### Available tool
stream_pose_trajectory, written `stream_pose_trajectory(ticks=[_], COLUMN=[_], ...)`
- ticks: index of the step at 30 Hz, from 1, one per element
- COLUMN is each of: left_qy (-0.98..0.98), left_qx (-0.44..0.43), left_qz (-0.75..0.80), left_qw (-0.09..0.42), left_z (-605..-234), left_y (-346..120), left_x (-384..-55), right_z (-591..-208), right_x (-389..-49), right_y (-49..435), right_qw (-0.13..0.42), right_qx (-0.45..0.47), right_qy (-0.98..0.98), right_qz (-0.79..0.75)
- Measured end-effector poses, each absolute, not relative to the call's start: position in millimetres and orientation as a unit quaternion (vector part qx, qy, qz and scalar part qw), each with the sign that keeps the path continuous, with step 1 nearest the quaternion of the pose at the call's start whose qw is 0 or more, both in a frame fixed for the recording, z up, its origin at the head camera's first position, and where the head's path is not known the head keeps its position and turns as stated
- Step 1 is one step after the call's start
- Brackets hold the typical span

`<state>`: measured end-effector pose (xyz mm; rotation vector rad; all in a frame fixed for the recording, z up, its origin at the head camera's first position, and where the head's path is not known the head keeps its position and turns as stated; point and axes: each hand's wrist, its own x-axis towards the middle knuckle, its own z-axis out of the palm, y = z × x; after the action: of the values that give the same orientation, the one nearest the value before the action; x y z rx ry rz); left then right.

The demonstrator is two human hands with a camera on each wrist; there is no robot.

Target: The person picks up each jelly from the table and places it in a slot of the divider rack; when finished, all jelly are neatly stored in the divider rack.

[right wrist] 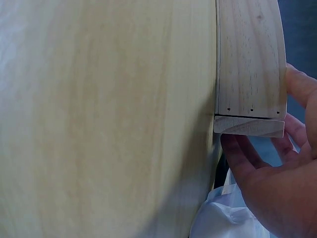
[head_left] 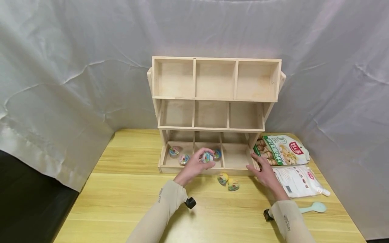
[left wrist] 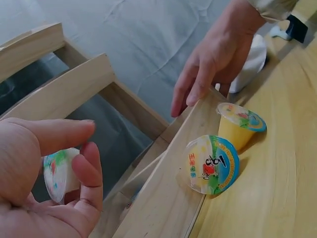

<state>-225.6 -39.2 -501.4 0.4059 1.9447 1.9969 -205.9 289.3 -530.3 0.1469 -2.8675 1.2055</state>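
Observation:
My left hand [head_left: 196,163] holds a small jelly cup [head_left: 207,157] with a printed lid between thumb and fingers, above the bottom middle compartment of a wooden rack [head_left: 212,171]. In the left wrist view the jelly cup [left wrist: 60,173] is partly hidden by the fingers. Another blue-lidded jelly cup [head_left: 217,154] is in that middle compartment. Two more, a jelly cup [head_left: 174,151] and a second jelly cup [head_left: 184,159], lie in the bottom left one. My right hand [head_left: 265,171] grips the rack's bottom right corner, its fingers around the side board [right wrist: 250,127].
Two yellow jelly cups [head_left: 233,184] sit on the table in front of the rack. To the right lie a mushroom-printed food bag [head_left: 282,150], a white spouted pouch [head_left: 299,181] and a pale green spoon [head_left: 317,207]. Grey curtains [head_left: 76,67] surround the table.

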Motion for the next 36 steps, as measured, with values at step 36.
stream_pose_trajectory(ticks=[36], left_qy=[0.885], left_qx=[0.192], left_qz=[0.421], left_qw=[-0.04], left_z=[-516.3], left_y=[-49.6], left_x=[-254.9], right_z=[-530.6], right_x=[-202.3], right_y=[290.4], right_qw=[0.018], right_qx=[0.055], right_qy=[-0.918], right_qz=[0.393])
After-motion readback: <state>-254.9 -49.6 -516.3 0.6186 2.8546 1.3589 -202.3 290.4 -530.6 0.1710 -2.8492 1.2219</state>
